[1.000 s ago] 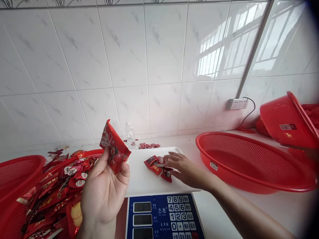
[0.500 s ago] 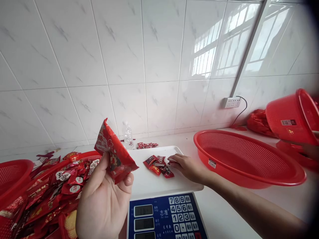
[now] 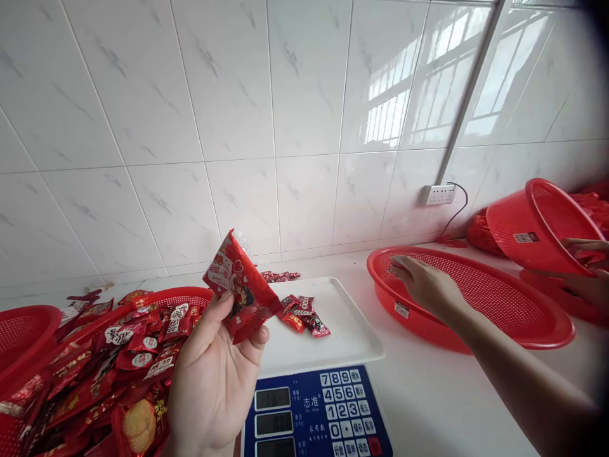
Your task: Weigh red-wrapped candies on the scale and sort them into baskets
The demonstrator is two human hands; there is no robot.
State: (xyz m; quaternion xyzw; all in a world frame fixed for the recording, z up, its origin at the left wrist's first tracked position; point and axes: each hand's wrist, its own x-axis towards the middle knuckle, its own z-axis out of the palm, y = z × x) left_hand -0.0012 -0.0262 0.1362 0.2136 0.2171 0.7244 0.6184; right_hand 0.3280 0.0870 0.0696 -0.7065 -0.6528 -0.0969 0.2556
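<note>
My left hand [image 3: 221, 371] is closed on a red snack packet [image 3: 242, 289] with printed figures, raised in front of the white tray [image 3: 354, 330]. Several small wrapped sweets [image 3: 304, 315] lie in a loose cluster on that tray, which sits on a weighing scale with a blue keypad [image 3: 314, 412]. My right hand [image 3: 423, 282] reaches over the near left end of a large oval red basket [image 3: 476, 292]. Its fingers are pinched around a small packet [image 3: 396, 261], mostly hidden by them.
To the left, a red basket [image 3: 185, 293] is heaped with red snack packets [image 3: 109, 374], another red basket [image 3: 28, 330] beside it. A strip of small packets [image 3: 280, 277] lies behind the tray. At far right, another person's hands [image 3: 590, 279] work at a tilted red basket [image 3: 514, 219].
My right hand has moved from the tray rightward to over the oval basket. My left hand, still holding its packet, has shifted slightly right. The tilted basket at far right has shifted left.
</note>
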